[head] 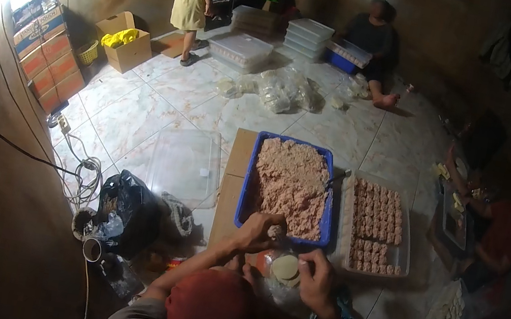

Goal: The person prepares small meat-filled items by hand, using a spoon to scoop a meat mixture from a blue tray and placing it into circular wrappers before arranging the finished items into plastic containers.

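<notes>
Near the front rim of a blue plastic tub (243, 193), my left hand (259, 232) is closed around a small filled dumpling (275, 232). The tub holds a large mass of pinkish minced filling (292, 181). My right hand (318, 278) is at the right edge of some round pale dough wrappers (286, 268), fingers bent; whether it pinches one is unclear. Clear plastic (280, 294) lies under the wrappers. To the right of the tub, a clear plastic container (408, 237) holds rows of formed dumplings (376, 214). A dark handle (339, 175) sticks out over the tub's right rim.
A clear lid (185, 162) lies on the tiles left of the cardboard (232, 181). Further left are a black plastic bag (129, 209) and coiled cables (90, 171). Stacked containers (240, 49) and bagged wrappers (283, 90) stand behind. Other people (504, 229) sit at right and back; one stands.
</notes>
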`<state>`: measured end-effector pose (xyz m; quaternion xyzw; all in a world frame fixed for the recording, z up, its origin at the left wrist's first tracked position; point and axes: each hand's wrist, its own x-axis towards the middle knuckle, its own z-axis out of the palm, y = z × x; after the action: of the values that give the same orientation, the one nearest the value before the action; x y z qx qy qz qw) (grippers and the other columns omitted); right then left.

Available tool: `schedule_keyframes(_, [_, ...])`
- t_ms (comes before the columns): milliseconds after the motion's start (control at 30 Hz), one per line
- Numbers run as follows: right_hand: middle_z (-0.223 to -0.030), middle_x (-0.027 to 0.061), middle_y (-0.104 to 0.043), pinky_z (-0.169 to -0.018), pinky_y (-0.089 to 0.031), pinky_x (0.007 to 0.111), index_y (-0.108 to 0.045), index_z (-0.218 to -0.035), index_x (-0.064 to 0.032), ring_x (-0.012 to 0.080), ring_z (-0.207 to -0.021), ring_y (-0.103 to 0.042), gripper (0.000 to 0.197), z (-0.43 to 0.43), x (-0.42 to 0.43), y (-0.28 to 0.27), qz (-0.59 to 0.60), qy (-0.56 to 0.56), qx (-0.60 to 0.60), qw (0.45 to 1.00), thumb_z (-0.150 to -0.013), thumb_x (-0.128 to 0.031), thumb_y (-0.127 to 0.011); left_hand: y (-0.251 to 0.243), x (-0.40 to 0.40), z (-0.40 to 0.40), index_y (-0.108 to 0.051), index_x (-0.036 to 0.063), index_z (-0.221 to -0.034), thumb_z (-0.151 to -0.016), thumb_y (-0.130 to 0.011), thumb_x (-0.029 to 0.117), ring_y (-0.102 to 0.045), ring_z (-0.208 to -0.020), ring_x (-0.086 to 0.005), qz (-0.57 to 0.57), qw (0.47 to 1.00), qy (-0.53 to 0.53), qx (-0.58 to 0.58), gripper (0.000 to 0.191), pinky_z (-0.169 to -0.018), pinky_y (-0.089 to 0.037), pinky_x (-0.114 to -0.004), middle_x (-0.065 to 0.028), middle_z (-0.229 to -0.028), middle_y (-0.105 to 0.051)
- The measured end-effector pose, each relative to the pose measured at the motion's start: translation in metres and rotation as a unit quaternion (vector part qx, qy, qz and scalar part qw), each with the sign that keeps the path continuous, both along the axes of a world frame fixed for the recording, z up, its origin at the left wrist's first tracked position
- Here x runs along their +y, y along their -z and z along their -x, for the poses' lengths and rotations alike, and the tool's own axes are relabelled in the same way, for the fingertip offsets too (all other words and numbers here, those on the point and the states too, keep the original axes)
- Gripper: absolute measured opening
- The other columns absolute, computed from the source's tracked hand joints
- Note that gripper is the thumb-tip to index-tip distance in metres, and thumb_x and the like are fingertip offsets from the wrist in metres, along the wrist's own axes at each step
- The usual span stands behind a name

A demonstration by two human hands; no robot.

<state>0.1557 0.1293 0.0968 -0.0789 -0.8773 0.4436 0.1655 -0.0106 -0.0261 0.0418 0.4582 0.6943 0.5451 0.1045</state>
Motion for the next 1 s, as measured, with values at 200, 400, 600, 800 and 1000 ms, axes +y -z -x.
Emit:
schedule_keyframes(200, [-0.085, 0.0163, -0.064, -0.074, -0.05, 0.038, -0.058, -0.097, 0.0005, 0.0262, -0.083, -0.066, 0.01, 0.006, -0.003, 0.009, -0.022, 0.003, -0.019, 1.0, -0.093, -0.008, -0.057, 0.016, 0.01, 0.003, -0.063, 0.0, -0.099, -0.072, -0.085, 0.018, -0.065, -0.084, -0.0236, -0.02, 0.999, -0.026, 0.028, 0.039, -0.076, -0.05, -0.035, -0.0145, -0.091, -0.066])
schedule_keyframes(400, [-0.085, 0.0203, -0.064, -0.069, -0.05, 0.041, -0.055, -0.095, -0.0009, 0.0375, -0.08, -0.066, 0.008, 0.013, 0.002, 0.018, 0.027, -0.022, 0.0, 0.999, -0.09, -0.006, -0.058, -0.002, 0.003, 0.014, -0.067, -0.0002, -0.098, -0.072, -0.085, 0.012, -0.066, -0.083, -0.0197, 0.083, 0.993, 0.052, -0.066, 0.034, -0.078, -0.052, -0.033, -0.0112, -0.083, -0.068])
schedule_keyframes(600, [-0.099, 0.0212, -0.062, -0.08, -0.049, 0.044, -0.059, -0.107, 0.0024, 0.0402, -0.096, -0.061, 0.022, 0.081, 0.04, 0.017, -0.084, 0.034, 0.066, 0.994, -0.085, 0.003, -0.057, 0.042, 0.015, 0.005, -0.048, -0.0056, -0.13, -0.079, -0.084, 0.028, -0.06, -0.109, -0.0212, 0.005, 0.964, -0.102, -0.246, 0.071, -0.092, -0.049, -0.034, -0.0158, -0.117, -0.061])
schedule_keyframes(800, [-0.109, 0.0297, -0.054, -0.087, -0.046, 0.049, -0.054, -0.111, 0.004, 0.0455, -0.106, -0.055, 0.032, 0.066, 0.018, 0.046, -0.125, 0.02, 0.027, 0.992, -0.084, -0.008, -0.064, 0.02, 0.02, -0.019, -0.035, -0.0011, -0.147, -0.096, -0.056, 0.052, -0.054, -0.121, -0.0249, -0.093, 0.919, 0.102, -0.369, 0.077, -0.1, -0.045, -0.038, -0.0149, -0.138, -0.049])
schedule_keyframes(1000, [-0.099, 0.0125, -0.066, -0.078, -0.052, 0.034, -0.058, -0.109, -0.0033, 0.0214, -0.089, -0.064, 0.028, 0.014, 0.126, 0.022, 0.02, 0.068, -0.008, 0.997, -0.084, -0.009, -0.07, 0.014, 0.026, -0.035, -0.042, -0.0004, -0.143, -0.095, -0.066, 0.021, -0.055, -0.122, -0.0282, -0.057, 0.958, 0.051, -0.277, 0.057, -0.105, -0.043, -0.041, -0.0186, -0.135, -0.054])
